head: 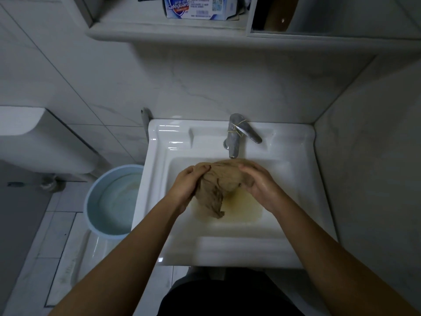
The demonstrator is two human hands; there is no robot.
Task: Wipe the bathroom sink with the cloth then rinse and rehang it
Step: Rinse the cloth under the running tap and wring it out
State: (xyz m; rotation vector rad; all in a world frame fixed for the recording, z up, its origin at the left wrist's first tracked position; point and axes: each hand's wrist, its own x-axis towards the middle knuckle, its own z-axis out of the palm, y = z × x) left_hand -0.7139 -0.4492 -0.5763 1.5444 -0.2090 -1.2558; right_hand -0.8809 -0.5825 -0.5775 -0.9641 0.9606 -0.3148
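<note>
Stage: rinsing, I'd say; yellowish water pools in the sink (pixel 296 179).
Hands: left hand (pixel 185 187) and right hand (pixel 259 185) squeeze the cloth (pixel 218 183), tap (pixel 235 137) at 12 o'clock.
Left: rehanging.

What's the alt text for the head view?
Both hands, left hand and right hand, bunch a wet brown cloth over a white sink, just below the faucet. Yellowish water pools under it; a blue basin sits on the floor, left.

My cloth (pixel 218 185) hid the drain and covered most of my left hand's (pixel 185 188) fingers. Above the sink (pixel 293 137), the frame's top edge cut off the soap box (pixel 198 8), and the brown thing (pixel 279 14) beside it was too dark to identify.
</note>
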